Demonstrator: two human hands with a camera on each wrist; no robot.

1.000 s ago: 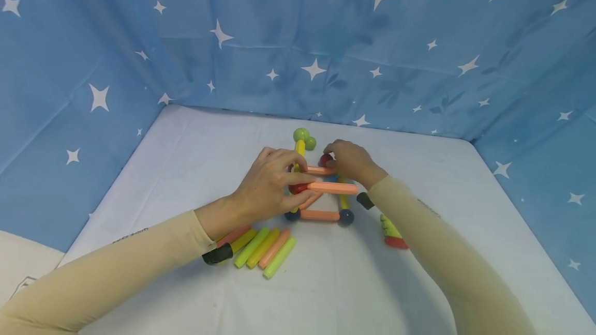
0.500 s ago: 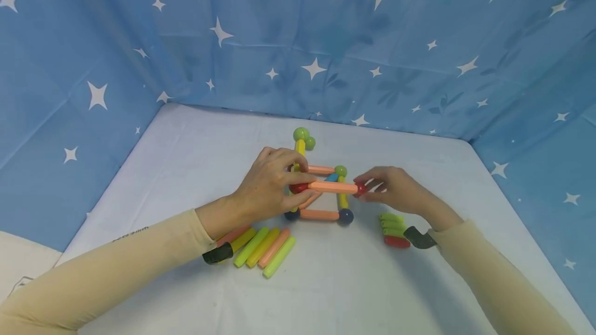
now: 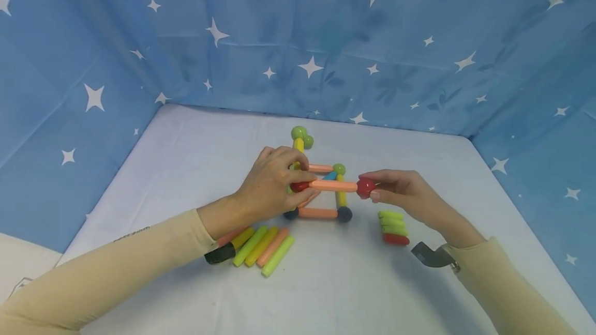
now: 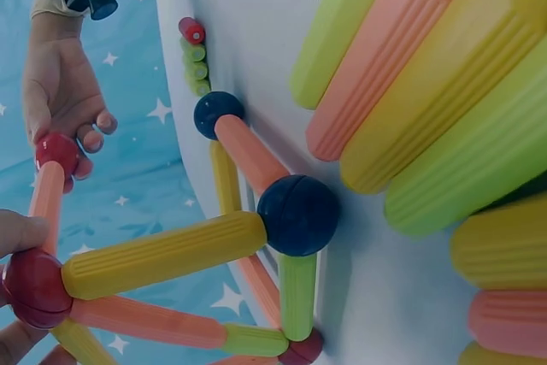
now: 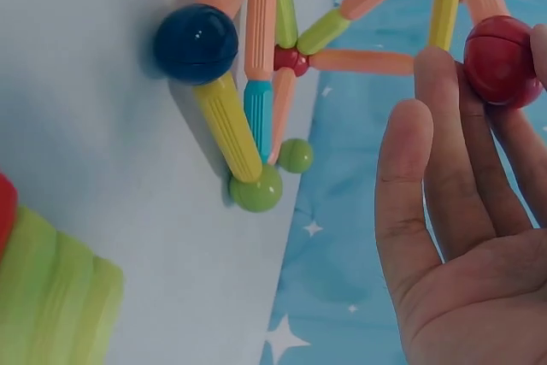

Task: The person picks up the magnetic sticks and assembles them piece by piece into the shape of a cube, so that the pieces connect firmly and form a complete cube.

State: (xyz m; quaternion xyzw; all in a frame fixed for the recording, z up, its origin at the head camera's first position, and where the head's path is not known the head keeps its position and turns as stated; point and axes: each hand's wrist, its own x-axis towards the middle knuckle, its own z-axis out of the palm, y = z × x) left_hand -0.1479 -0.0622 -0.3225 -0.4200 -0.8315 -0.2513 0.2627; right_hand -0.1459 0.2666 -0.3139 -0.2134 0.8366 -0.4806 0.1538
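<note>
My left hand (image 3: 267, 182) grips a red ball (image 4: 38, 290) at the upper joint of a frame of ridged rods and balls. From that joint an orange rod (image 3: 334, 186) sticks out level to the right, above the frame's base. At its far end my right hand (image 3: 410, 195) pinches another red ball (image 3: 366, 188), which meets the rod's tip. In the left wrist view a yellow rod (image 4: 167, 254) slopes from the held joint to a dark blue ball (image 4: 299, 215). The right wrist view shows a green ball (image 5: 256, 188) at a base corner.
Several loose rods, including a yellow one (image 3: 261, 247), lie in a row in front of my left forearm. Short green pieces (image 3: 393, 223) and a red piece (image 3: 396, 239) lie to the right. Two green balls (image 3: 299, 133) stand at the back. A blue star-patterned curtain (image 3: 298, 40) borders the white table.
My right hand has brought the red ball from the frame's rear to the free end of the orange rod, then shifted slightly right around it. The left hand has kept its hold.
</note>
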